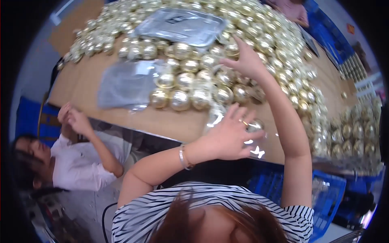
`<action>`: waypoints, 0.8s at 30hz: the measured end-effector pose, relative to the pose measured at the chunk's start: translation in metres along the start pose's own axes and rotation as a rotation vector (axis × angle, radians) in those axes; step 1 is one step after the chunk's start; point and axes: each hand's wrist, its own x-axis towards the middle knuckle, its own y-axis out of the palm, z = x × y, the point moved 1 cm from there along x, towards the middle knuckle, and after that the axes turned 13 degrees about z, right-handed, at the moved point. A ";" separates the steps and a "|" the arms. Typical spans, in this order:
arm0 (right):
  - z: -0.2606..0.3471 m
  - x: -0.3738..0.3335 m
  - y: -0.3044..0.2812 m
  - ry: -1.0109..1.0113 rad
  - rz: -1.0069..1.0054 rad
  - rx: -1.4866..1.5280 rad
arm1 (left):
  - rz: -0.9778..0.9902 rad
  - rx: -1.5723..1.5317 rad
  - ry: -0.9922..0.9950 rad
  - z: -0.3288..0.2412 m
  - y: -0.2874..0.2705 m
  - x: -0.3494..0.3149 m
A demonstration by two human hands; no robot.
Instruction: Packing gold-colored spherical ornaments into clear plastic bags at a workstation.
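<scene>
Gold shiny balls sit in rows in the middle of the table. My left hand, with a ring and a bracelet, hovers over or touches a clear plastic bag at the near table edge. Its fingers are spread, and a gold ball shows beside them. Farther off, my right hand reaches over the rows with thumb and forefinger apart. It is nearest to the balls at the pile's edge; its other fingers are partly hidden. Neither hand visibly grips anything.
A stack of clear bags lies left of the rows. Behind them, a plastic-wrapped flat package rests on the large ball pile. Packed balls stand at right, above blue crates. Another person sits at left.
</scene>
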 end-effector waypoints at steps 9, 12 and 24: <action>-0.013 0.052 0.016 0.314 0.259 0.383 | -0.188 -0.052 0.056 -0.013 0.018 -0.002; -0.031 0.048 0.015 0.247 0.231 0.177 | -0.148 -0.041 0.076 -0.014 0.022 0.003; -0.017 -0.251 -0.044 -0.018 -0.288 0.975 | -0.009 0.115 0.030 -0.002 -0.001 0.008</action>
